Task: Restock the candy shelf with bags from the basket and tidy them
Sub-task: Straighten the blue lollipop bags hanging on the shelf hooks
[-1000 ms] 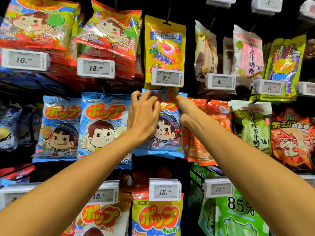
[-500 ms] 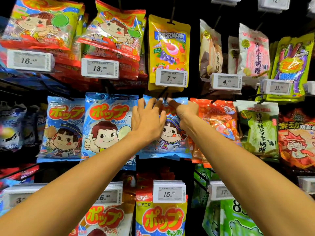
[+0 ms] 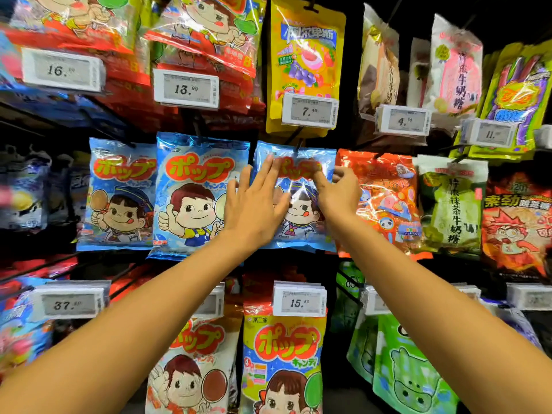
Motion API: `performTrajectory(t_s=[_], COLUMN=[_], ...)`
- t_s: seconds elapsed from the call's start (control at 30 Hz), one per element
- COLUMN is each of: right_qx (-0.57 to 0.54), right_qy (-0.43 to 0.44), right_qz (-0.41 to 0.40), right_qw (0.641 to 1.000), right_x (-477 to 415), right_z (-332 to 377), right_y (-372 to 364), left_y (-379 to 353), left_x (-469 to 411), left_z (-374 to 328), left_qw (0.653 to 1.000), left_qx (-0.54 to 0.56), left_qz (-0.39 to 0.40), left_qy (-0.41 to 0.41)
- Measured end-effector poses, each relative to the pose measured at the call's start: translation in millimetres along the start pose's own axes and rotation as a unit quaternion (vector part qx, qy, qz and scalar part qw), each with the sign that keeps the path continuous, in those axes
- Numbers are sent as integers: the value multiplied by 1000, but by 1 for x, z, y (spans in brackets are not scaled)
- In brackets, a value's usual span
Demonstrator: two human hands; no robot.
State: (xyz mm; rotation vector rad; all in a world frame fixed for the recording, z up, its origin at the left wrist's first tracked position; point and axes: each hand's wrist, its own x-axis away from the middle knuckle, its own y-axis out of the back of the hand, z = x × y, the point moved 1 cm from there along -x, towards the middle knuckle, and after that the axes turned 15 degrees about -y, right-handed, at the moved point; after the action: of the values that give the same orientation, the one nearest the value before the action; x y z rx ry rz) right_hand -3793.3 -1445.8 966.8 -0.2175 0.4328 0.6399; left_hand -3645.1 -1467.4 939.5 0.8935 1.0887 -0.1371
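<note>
**A light, crinkly bag: hold the top edge, smooth the front**

The blue bag (image 3: 304, 231) hangs in the middle row. It sits just right of a matching bag (image 3: 194, 198), directly under the price tag (image 3: 309, 110) marked 7.49, and its right edge meets the orange bag (image 3: 385, 198).

We judge it light and soft. It is thin glossy film, loosely filled, so it will likely crinkle, swing where it hangs and slide a little under a dry palm. Nothing about it looks fragile.

The best hold, we think, is the flat sealed strip along the top, where the film is stiffest. Squeezing the belly would only shift what is inside.

Our left hand (image 3: 257, 204) reaches up from the lower left with the arm nearly straight. It lies flat on the bag's left half, its fingers (image 3: 270, 171) straight and slightly spread, the tips near the red lettering. It grips nothing and only presses the film back.

Our right hand (image 3: 339, 194) comes in from the lower right to the bag's upper right corner. Its fingers (image 3: 321, 176) are bent and close together. With the thumb at the bag's right edge they seem to pinch the film there, though blur keeps us from being sure.

The two hands are near each other but apart, and the printed face shows between them.
</note>
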Motion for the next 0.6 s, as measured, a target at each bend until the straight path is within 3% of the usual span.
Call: performTrajectory(t_s=[0.2,0.3,0.43,0.6], right_qx=[-6,40,-1,65], right_qy=[55,80,55,-63], right_qz=[-11,-71,-53,19], right_qw=[998,993,997,996], right_x=[54,92,153,263], right_z=[-24,-44,-80,-175], right_y=[28,41,53,49], left_y=[21,36,51,22], left_x=[50,88,156,293], left_z=[0,-4,-7,-16], left_qw=[993,967,936,896], left_qx=[109,233,335,443], left_qz=[-38,-92,-101,36], left_qy=[-24,-42,-46,17])
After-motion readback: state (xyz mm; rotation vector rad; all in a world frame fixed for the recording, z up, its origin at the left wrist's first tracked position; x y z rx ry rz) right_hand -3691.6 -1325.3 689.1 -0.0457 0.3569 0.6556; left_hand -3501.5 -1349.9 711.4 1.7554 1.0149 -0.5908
